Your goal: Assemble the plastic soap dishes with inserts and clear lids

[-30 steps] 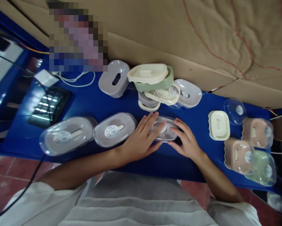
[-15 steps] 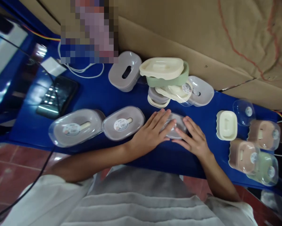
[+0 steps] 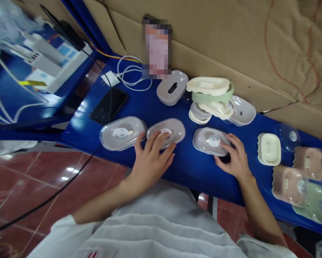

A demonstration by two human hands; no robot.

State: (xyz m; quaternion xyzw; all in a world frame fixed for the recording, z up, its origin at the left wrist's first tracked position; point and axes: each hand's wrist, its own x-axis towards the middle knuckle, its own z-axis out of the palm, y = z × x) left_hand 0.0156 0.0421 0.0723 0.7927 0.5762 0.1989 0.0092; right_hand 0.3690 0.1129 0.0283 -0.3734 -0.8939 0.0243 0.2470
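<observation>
Three grey oval boxes with clear lids and round labels lie in a row near the table's front edge. My right hand [image 3: 235, 156] is around the right end of the right-hand grey box [image 3: 206, 140], thumb on the near side and fingers on the lid. My left hand [image 3: 152, 163] has its fingers spread over the middle grey box [image 3: 178, 130], covering part of its lid and label; whether they press on it I cannot tell. Left of that hand lies another lidded grey box [image 3: 118, 141], close to the middle one.
Behind are a grey tray [image 3: 171, 87] with a slot, a stack topped by a cream tray [image 3: 208, 85], and another grey tray [image 3: 245, 111]. At right lie a cream tray [image 3: 269, 148], a clear lid [image 3: 287, 136] and pink boxes [image 3: 288, 184]. A black phone [image 3: 109, 104] lies left.
My left hand has left the right-hand box and moved left over the middle one, fingers spreading. My right hand stays at the right-hand box. The view has shifted leftward.
</observation>
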